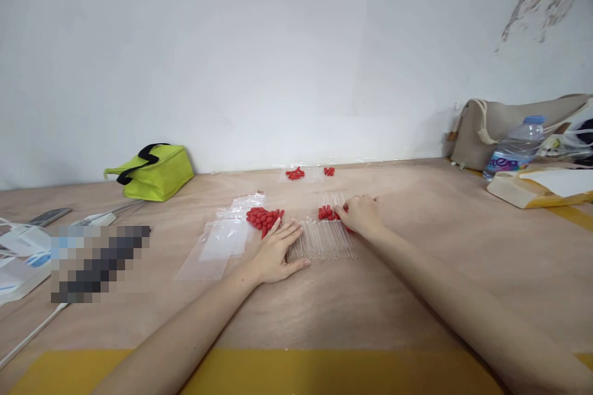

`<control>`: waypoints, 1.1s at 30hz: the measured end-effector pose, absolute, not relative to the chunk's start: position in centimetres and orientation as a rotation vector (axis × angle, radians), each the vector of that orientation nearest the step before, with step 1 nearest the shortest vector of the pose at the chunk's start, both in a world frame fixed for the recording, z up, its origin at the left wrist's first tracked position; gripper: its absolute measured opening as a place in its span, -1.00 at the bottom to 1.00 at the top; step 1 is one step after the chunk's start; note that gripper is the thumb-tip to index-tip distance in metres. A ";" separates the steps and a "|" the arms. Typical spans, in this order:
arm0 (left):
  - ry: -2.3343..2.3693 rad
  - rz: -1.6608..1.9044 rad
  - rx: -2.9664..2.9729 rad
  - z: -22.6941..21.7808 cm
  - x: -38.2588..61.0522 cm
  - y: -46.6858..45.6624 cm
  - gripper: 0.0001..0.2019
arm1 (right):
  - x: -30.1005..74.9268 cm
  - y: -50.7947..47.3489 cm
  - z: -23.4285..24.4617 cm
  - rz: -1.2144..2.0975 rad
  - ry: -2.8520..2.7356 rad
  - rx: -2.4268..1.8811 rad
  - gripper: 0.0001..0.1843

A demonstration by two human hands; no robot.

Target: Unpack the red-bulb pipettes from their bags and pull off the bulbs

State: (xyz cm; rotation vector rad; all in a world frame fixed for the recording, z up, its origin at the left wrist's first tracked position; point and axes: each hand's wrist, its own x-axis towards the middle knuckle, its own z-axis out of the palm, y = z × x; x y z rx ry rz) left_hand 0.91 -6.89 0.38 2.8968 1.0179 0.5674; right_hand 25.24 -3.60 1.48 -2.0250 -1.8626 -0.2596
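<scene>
A row of clear, thin dropper tubes (324, 241) lies side by side on the table. My left hand (280, 253) rests flat at the row's left end, fingers spread, partly covering the tubes. Close to its fingertips is a pile of red rubber dropper bulbs (264, 218). At the far end of the row, my right hand (364, 215) has its fingers curled together against a line of red bulbs (327, 213). A bit of red shows under that hand, but its fingers partly hide what they grip.
Clear zip bags (222, 241) lie left of the bulbs. More red pieces (295, 173) sit near the wall. A lime-green bag (160, 173) stands at back left; a water bottle (516, 147), a beige bag (477, 133) and a yellow-edged packet (519, 190) are at right.
</scene>
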 end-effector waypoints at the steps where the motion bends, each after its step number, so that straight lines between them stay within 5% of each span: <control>1: 0.997 0.574 2.907 0.5 0.9 -6.9 -0.36 | 25.1 -3.6 1.4 -0.269 -1.865 -2.012 -0.53; 14: 0.998 0.741 2.905 0.5 -0.1 -6.8 -0.38 | 24.9 -3.7 1.9 -0.142 -1.732 -1.966 -0.62; 22: 1.201 1.157 2.851 0.4 0.6 -6.8 -0.45 | 25.9 -8.6 1.9 -0.233 -1.913 -1.345 -0.83; 28: 1.072 1.118 3.127 0.9 1.7 -7.7 -0.77 | 24.5 -10.8 -0.8 -0.399 -2.000 -1.018 -0.86; 33: 0.997 1.073 3.165 0.7 2.3 -8.4 -0.83 | 24.0 -10.7 -1.3 -0.432 -2.008 -0.984 -0.86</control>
